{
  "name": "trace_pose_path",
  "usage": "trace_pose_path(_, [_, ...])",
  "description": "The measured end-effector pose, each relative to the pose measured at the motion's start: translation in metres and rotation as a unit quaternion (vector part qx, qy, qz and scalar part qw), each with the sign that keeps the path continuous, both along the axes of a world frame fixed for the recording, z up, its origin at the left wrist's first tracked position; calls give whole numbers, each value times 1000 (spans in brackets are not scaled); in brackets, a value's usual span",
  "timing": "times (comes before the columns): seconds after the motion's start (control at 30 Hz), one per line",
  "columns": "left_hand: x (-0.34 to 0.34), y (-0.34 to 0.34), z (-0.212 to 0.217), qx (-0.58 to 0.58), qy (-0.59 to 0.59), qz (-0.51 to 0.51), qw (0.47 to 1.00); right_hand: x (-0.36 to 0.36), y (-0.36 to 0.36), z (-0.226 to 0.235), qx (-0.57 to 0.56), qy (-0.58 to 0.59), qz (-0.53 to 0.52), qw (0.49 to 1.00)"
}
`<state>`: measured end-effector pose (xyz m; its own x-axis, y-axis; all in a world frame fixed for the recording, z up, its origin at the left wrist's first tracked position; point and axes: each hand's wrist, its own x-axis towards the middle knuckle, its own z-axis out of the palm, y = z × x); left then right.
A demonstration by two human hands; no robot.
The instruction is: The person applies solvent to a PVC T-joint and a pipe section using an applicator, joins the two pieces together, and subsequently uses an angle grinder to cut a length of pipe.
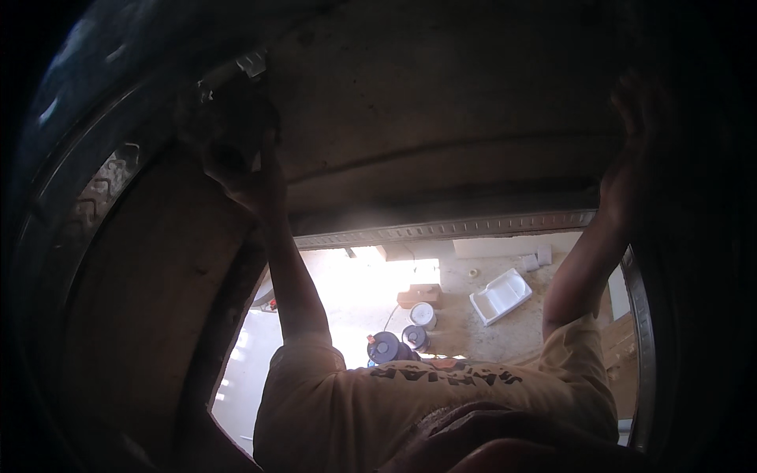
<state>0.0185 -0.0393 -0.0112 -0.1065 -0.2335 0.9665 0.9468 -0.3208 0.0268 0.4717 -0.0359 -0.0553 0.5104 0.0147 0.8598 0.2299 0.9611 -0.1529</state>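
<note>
Both my arms reach up through a framed opening into a dark space. My left hand is closed around a dark, bulky object, whose kind the shadow hides. A small shiny metal piece shows at the far end of that object, close to the dark panel. On the right, my right hand is raised beside the panel, its fingers stretched out and apart. Deep shadow covers much of this hand, and I see nothing held in it.
A ribbed metal strip edges the opening. Curved metal with slots runs along the left. Far below on the floor are a white tray, a white bucket, dark blue lidded containers and a brown box.
</note>
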Motion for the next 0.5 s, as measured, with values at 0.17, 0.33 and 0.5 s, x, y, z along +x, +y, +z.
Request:
trace_pose_path(0.17, [19,3,1,16,20,107,994,25,-11,18,13,-40,-169,985])
trace_pose_path(0.33, [1,-9,7,-1,42,154,987,17,-3,52,122,93,47,987])
trace_pose_path(0.5, [25,-3,12,-33,-7,81,996,32,-17,74,176,113,93,974])
